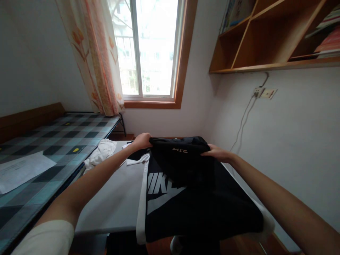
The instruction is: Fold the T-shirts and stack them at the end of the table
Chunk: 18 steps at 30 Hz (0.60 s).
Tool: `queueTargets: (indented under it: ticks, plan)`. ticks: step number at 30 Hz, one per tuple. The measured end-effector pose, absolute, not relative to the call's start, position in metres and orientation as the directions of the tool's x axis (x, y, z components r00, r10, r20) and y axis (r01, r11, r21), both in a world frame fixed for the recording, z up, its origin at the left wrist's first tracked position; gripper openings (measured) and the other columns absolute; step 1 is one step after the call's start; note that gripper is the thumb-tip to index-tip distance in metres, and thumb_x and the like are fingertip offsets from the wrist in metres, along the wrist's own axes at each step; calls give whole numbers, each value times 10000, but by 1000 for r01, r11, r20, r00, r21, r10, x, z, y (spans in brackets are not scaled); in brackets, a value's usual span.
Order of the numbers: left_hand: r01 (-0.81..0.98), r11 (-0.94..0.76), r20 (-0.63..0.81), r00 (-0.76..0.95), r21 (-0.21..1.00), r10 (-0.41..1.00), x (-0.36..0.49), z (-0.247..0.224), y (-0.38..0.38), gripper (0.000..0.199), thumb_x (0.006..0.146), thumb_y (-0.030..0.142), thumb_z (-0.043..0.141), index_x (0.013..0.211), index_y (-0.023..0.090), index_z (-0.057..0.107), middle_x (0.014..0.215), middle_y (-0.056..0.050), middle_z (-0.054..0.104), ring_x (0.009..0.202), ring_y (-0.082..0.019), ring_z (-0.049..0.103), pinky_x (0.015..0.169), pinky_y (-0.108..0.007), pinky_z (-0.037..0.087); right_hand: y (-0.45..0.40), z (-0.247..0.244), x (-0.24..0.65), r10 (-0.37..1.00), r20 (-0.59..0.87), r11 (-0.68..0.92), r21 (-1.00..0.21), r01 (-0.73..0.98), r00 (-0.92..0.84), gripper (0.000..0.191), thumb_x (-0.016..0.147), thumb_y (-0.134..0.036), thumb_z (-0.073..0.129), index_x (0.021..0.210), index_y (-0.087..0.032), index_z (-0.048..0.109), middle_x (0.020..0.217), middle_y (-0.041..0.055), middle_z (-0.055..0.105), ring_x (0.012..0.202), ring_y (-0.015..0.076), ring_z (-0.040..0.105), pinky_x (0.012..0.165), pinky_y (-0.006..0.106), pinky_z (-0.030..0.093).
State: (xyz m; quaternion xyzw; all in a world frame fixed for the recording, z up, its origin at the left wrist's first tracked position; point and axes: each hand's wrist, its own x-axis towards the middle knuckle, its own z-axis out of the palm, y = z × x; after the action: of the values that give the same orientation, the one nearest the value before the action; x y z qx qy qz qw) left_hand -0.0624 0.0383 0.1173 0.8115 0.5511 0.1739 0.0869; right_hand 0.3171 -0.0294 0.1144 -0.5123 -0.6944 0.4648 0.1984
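Note:
My left hand (142, 141) and my right hand (215, 152) are closed on opposite ends of the top edge of a black garment (183, 156), which stretches between them. Small light lettering shows near that edge; the garment's exact kind is not clear. Its lower part hangs over a black Nike garment (196, 212) with white edging, which lies across the table and droops past the front edge. Part of the big white logo is covered by the hanging cloth. Whether the two black pieces are joined, I cannot tell.
The grey-white table (114, 202) carries a crumpled white cloth (102, 152) at its back left. To the left stands a bed with a checked cover (87, 127) and a paper sheet (23, 170). A wooden shelf (265, 42) and a wall socket with cable (259, 92) are at right.

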Motion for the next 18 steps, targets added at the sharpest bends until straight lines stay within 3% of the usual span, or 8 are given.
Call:
queueTargets:
  ticks: [4,6,9,11,13,16,18]
  plan:
    - [918,-282,376,166,279,912,-58,133,67,132,714,153,607,777,177,721,874,-131,710,849,-246,638,741,-289,405,-14,117,305,810,-310,47,-811,583,-497,481,638,-393,744,1071,-192,682,914,48,722,874,234,658,759,338,550]
    - [930,-261,447,124,259,886,-55,138,74,185,741,105,551,815,170,707,914,-142,708,898,-257,633,756,-302,395,-2,122,299,844,-250,145,-745,651,-475,467,642,-358,745,1073,-191,672,914,44,720,886,250,652,760,351,546]
    - [938,-233,546,58,257,836,-52,148,77,211,806,112,485,860,174,679,948,-140,699,946,-268,625,747,-308,375,16,137,294,967,91,249,-549,798,-240,362,699,-307,686,1039,-187,655,950,76,700,923,279,628,784,363,512]
    - [934,-235,591,32,270,806,-51,158,76,216,857,165,454,873,183,668,955,-137,692,967,-273,621,741,-305,367,25,150,293,909,415,233,-406,884,-49,298,741,-236,609,1033,-179,629,1038,127,664,973,294,602,826,374,479]
    - [916,-251,628,-2,314,778,-52,171,75,223,875,193,442,892,190,665,953,-132,690,981,-277,617,748,-302,369,30,165,295,784,619,210,-346,914,54,285,747,-162,543,1027,-170,599,1078,157,629,997,293,582,857,383,457]
    - [845,-340,600,29,412,799,-56,192,73,206,777,123,505,887,164,674,921,-105,694,940,-267,615,759,-298,390,28,185,305,771,630,266,-450,853,93,242,737,-166,548,978,-170,573,915,100,638,890,253,586,795,362,473]
    - [755,-441,473,197,485,859,-61,206,69,225,673,70,533,837,124,676,861,-74,682,860,-244,614,740,-291,416,18,197,314,850,525,318,-590,742,53,220,729,-247,613,932,-174,571,782,36,624,785,210,580,713,327,481]
